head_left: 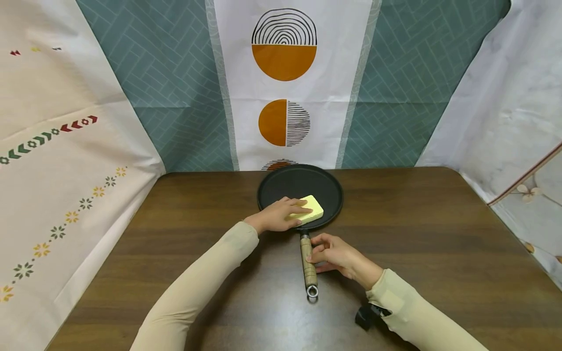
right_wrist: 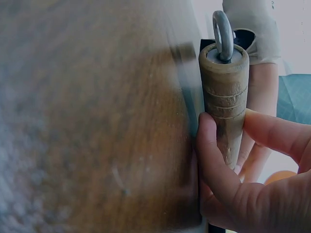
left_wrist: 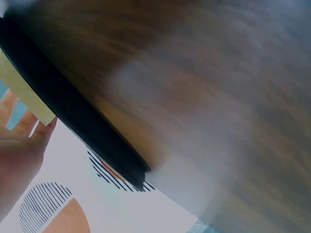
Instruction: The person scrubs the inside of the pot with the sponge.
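A black round frying pan (head_left: 285, 183) lies flat at the far middle of the table, its wooden handle (head_left: 309, 268) pointing toward me and ending in a metal ring (head_left: 312, 291). On the pan's near half is a pale yellow sponge (head_left: 313, 207). My left hand (head_left: 281, 214) holds it from the left, fingers spread over its top; in the left wrist view the fingertips meet the sponge (left_wrist: 26, 94) above the pan's dark edge (left_wrist: 77, 104). With thumb and fingers on either side, my right hand (head_left: 335, 256) pinches the handle (right_wrist: 224, 92).
The brown wooden table (head_left: 210, 204) reaches back to a patterned cloth (head_left: 175, 87) hung behind it. A small black device (head_left: 366, 314) shows under my right sleeve. Light cloths hang at the left and right sides.
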The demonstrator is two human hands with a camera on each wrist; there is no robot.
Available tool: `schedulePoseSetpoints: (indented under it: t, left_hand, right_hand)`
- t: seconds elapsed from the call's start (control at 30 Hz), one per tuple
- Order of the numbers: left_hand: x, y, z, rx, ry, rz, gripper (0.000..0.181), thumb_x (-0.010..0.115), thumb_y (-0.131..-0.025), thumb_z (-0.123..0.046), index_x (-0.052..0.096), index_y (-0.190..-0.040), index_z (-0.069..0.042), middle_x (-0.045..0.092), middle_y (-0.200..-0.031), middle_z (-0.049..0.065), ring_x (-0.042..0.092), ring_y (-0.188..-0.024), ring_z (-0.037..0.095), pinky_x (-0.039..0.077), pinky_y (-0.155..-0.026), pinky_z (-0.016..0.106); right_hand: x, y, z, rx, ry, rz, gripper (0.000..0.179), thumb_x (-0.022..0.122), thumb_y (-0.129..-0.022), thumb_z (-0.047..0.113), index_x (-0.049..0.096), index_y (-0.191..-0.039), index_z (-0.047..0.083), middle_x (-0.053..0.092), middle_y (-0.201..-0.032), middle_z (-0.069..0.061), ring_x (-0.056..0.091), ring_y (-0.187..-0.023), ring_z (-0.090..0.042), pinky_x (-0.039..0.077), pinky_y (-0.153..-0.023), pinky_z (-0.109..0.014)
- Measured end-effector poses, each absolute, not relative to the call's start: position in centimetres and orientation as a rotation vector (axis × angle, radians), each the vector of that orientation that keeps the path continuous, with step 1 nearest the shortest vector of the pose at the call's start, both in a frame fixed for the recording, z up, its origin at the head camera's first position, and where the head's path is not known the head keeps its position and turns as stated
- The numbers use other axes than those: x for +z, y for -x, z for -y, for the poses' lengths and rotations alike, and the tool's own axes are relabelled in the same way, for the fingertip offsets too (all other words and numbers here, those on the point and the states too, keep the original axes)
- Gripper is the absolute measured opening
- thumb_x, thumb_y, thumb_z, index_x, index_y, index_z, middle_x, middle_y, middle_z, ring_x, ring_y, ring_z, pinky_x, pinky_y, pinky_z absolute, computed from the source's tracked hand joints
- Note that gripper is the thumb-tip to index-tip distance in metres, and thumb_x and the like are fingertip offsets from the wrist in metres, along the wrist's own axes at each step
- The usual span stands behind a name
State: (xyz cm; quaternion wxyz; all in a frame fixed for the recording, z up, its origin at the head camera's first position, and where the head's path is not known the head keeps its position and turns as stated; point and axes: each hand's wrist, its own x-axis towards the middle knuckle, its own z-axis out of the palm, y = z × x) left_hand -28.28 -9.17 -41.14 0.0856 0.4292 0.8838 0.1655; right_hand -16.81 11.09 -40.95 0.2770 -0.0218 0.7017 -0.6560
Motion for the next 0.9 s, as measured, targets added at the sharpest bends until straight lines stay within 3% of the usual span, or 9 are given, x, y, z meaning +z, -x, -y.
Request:
schedulePoseSetpoints:
  t: [0.9]
  left_hand:
    - [-41.3, 27.6, 5.5, 0.302, -1.176, -2.712, 0.049, 0.052, -0.1, -0.027, 0.041, -0.148, -0.025, 0.026, -0.157, 0.004, 0.038, -0.133, 0.032, 0.036, -0.104, 0.052]
  right_hand:
    - [-41.2, 16.5, -11.0, -1.763, 0.063, -1.884, 0.055, 0.067, -0.084, 0.0, 0.038, -0.131, -0.011, 0.057, -0.098, -0.015, 0.061, -0.079, -0.019, 0.055, -0.075, -0.041]
